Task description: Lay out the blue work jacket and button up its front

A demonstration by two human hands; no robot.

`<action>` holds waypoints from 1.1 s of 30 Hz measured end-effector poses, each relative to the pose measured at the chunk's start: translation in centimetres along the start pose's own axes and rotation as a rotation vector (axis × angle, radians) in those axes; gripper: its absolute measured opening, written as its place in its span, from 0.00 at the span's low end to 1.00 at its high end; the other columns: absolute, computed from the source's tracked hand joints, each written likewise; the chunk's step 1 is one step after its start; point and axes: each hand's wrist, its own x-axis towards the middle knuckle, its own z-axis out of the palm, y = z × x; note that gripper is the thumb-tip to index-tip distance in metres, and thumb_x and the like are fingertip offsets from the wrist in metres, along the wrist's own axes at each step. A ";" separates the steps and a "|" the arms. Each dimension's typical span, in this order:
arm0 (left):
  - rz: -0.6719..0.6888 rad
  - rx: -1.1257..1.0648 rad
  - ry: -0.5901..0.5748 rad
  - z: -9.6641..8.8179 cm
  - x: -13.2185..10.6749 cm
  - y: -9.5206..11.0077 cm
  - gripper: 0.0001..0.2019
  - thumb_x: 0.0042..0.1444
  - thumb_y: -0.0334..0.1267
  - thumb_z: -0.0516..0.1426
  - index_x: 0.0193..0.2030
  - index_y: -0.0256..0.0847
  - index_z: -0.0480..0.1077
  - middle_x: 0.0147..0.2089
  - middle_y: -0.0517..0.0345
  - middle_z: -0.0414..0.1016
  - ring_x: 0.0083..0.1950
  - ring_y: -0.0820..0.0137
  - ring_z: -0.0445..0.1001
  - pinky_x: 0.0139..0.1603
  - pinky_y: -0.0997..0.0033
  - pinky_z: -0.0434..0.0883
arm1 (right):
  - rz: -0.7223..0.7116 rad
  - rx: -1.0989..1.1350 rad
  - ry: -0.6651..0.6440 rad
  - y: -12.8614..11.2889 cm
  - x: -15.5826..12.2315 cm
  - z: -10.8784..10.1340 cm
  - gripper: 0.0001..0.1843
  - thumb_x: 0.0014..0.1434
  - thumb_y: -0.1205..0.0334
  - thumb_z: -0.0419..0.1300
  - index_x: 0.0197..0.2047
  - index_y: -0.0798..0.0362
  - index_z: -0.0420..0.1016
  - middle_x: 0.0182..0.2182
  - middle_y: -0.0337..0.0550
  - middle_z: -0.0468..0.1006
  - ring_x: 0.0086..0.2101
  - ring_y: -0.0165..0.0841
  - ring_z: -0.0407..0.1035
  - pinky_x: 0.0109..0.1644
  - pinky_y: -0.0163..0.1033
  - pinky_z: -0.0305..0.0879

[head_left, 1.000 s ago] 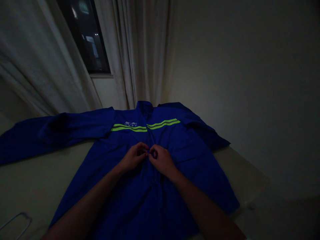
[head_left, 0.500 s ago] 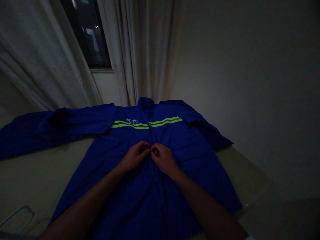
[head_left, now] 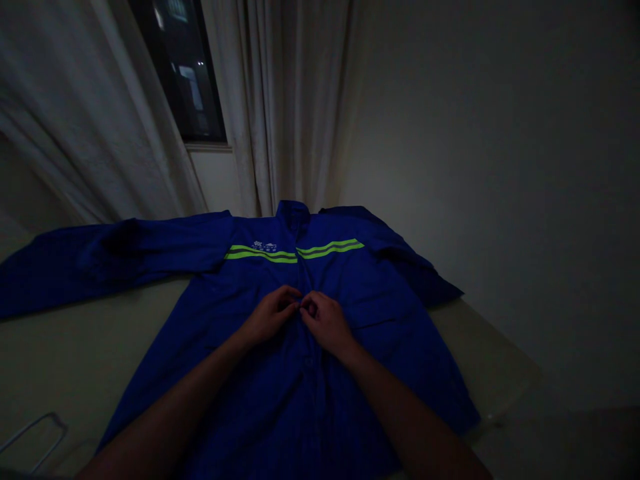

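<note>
A blue work jacket (head_left: 380,320) with two yellow-green reflective stripes across its chest lies front-up on a pale table (head_left: 75,347), sleeves spread out to both sides. My left hand (head_left: 270,313) and my right hand (head_left: 325,323) meet at the middle of the jacket's front, just below the stripes. Both hands are closed, fingertips pinching the front edges of the jacket together. What exactly sits between the fingertips is too dark and small to make out.
Pale curtains (head_left: 280,100) hang behind the table, with a dark window (head_left: 180,73) between them. A bare wall (head_left: 500,167) runs along the right. A thin wire hanger (head_left: 35,437) lies at the table's near left. The table's right edge ends near the jacket's sleeve.
Both hands have stayed pinched at the jacket's front centre with only slight finger movement. The view has shifted a little.
</note>
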 end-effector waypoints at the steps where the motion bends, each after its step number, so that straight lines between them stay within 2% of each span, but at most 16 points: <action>1: -0.003 -0.003 0.005 0.0 0.0 0.0 0.18 0.62 0.48 0.60 0.53 0.40 0.73 0.43 0.53 0.83 0.44 0.63 0.81 0.44 0.65 0.73 | 0.002 0.000 0.002 0.0 0.0 0.0 0.08 0.60 0.73 0.65 0.39 0.50 0.76 0.29 0.32 0.70 0.31 0.30 0.66 0.36 0.35 0.58; 6: -0.044 -0.109 0.076 0.2 0.5 -0.1 0.20 0.54 0.48 0.65 0.49 0.40 0.73 0.37 0.56 0.82 0.38 0.65 0.80 0.39 0.68 0.72 | -0.017 -0.045 0.011 -0.3 -0.1 -0.2 0.07 0.62 0.73 0.66 0.40 0.50 0.77 0.31 0.34 0.71 0.32 0.30 0.68 0.38 0.35 0.60; 9: -0.124 -0.228 0.109 0.3 0.9 0.0 0.24 0.47 0.50 0.69 0.47 0.39 0.73 0.35 0.56 0.82 0.33 0.68 0.78 0.35 0.71 0.69 | -0.061 -0.143 0.010 -0.8 -0.4 -0.5 0.05 0.67 0.69 0.64 0.41 0.49 0.77 0.36 0.37 0.74 0.35 0.31 0.70 0.40 0.35 0.62; 11: -0.168 -0.294 0.138 0.3 1.0 0.2 0.25 0.44 0.49 0.70 0.46 0.39 0.72 0.34 0.58 0.81 0.33 0.69 0.77 0.36 0.71 0.69 | -0.097 -0.232 -0.009 -1.0 -0.5 -0.8 0.05 0.70 0.67 0.62 0.44 0.48 0.77 0.41 0.39 0.75 0.37 0.32 0.72 0.40 0.35 0.63; 14: -0.193 -0.329 0.183 0.3 1.1 0.6 0.24 0.42 0.46 0.70 0.44 0.40 0.72 0.33 0.60 0.79 0.34 0.70 0.76 0.38 0.72 0.69 | -0.148 -0.281 -0.049 -1.1 -0.5 -1.2 0.05 0.71 0.66 0.61 0.47 0.47 0.78 0.43 0.41 0.75 0.38 0.33 0.73 0.39 0.36 0.63; 17: -0.170 -0.324 0.208 0.4 1.0 1.1 0.21 0.42 0.45 0.70 0.41 0.40 0.73 0.33 0.62 0.77 0.35 0.71 0.75 0.39 0.72 0.68 | -0.129 -0.155 -0.032 -0.9 -0.3 -1.3 0.03 0.68 0.65 0.65 0.44 0.48 0.77 0.38 0.38 0.75 0.36 0.31 0.72 0.40 0.35 0.65; 20: -0.137 -0.327 0.217 0.6 1.0 1.3 0.19 0.41 0.44 0.69 0.39 0.41 0.73 0.34 0.62 0.76 0.37 0.71 0.75 0.42 0.72 0.69 | -0.092 -0.070 0.014 -0.8 -0.1 -1.2 0.04 0.65 0.67 0.67 0.41 0.49 0.77 0.34 0.36 0.73 0.33 0.30 0.71 0.38 0.34 0.66; 23: -0.150 -0.345 0.242 0.7 0.9 1.3 0.19 0.42 0.44 0.69 0.40 0.41 0.73 0.34 0.62 0.76 0.38 0.71 0.75 0.43 0.71 0.69 | -0.158 -0.161 -0.004 -0.7 -0.1 -1.3 0.02 0.69 0.65 0.64 0.44 0.49 0.78 0.40 0.39 0.75 0.36 0.31 0.72 0.40 0.34 0.66; 28: -0.168 -0.349 0.232 0.8 0.7 1.4 0.18 0.45 0.46 0.68 0.40 0.41 0.72 0.33 0.62 0.77 0.36 0.70 0.75 0.41 0.72 0.69 | -0.256 -0.386 -0.122 -0.5 -0.1 -1.8 0.11 0.76 0.63 0.56 0.54 0.46 0.79 0.47 0.42 0.74 0.40 0.31 0.74 0.42 0.33 0.67; 33: -0.173 -0.318 0.244 1.1 0.9 1.0 0.21 0.44 0.46 0.71 0.41 0.41 0.71 0.31 0.63 0.75 0.33 0.71 0.75 0.35 0.73 0.68 | -0.300 -0.586 -0.251 -0.8 0.2 -2.6 0.20 0.75 0.69 0.52 0.63 0.43 0.74 0.53 0.45 0.75 0.43 0.32 0.75 0.40 0.32 0.66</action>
